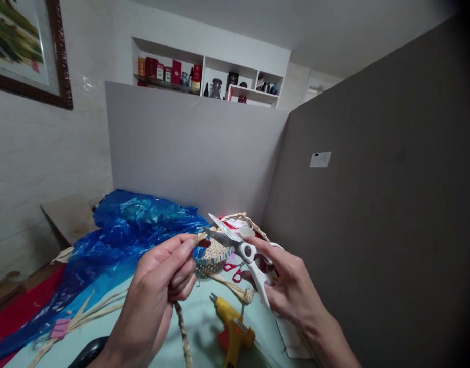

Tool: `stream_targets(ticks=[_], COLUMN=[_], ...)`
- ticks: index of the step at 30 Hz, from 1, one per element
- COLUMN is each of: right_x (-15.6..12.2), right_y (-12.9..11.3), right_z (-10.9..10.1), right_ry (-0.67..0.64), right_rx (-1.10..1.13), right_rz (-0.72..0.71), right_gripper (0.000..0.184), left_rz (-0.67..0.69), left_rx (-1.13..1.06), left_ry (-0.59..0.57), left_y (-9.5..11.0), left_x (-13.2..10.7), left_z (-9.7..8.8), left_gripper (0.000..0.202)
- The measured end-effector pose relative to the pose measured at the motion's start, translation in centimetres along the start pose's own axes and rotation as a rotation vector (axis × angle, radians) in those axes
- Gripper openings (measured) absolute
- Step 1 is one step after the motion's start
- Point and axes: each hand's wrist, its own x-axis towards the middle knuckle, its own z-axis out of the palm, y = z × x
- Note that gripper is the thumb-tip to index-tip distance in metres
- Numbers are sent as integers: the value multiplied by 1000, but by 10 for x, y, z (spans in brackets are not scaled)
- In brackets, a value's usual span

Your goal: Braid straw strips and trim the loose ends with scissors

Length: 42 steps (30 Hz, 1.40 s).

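Note:
My left hand pinches the end of a pale braided straw cord, whose darker twisted length hangs below the fist. In my right hand is a pair of white-handled scissors, its blades parted and pointing left. The blade tips are close to the straw end at my left fingertips; I cannot tell whether they touch it. Behind the blades lies a woven straw piece with blue stitches along its edge. A yellow glue gun rests on the table below my hands.
Crumpled blue plastic covers the left and back of the pale green table. Red-handled scissors lie behind my hands. Loose straw strips and a pink clip are at left. Grey panels enclose the back and right.

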Motion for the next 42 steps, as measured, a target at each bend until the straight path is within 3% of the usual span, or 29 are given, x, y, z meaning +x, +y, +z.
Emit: stream_targets(ticks=[8, 15, 24, 32, 42], right_x=[3, 1, 3, 5, 2], right_y=[-5, 1, 1, -9, -5], right_z=[-2, -2, -5, -4, 9], right_ry=[66, 89, 173, 212, 210], right_rx=[-226, -342, -515, -467, -316], right_rz=[-205, -251, -255, -257, -206], right_gripper=[43, 71, 71, 66, 69], left_rz=[69, 94, 136, 137, 154], left_rx=[30, 3, 76, 77, 51], left_ry=[75, 127, 105, 140, 149], left_y=[0, -1, 0, -2, -1], left_x=[-4, -4, -10, -8, -7], left_z=[4, 8, 9, 9, 8], left_gripper=[33, 33, 22, 19, 15])
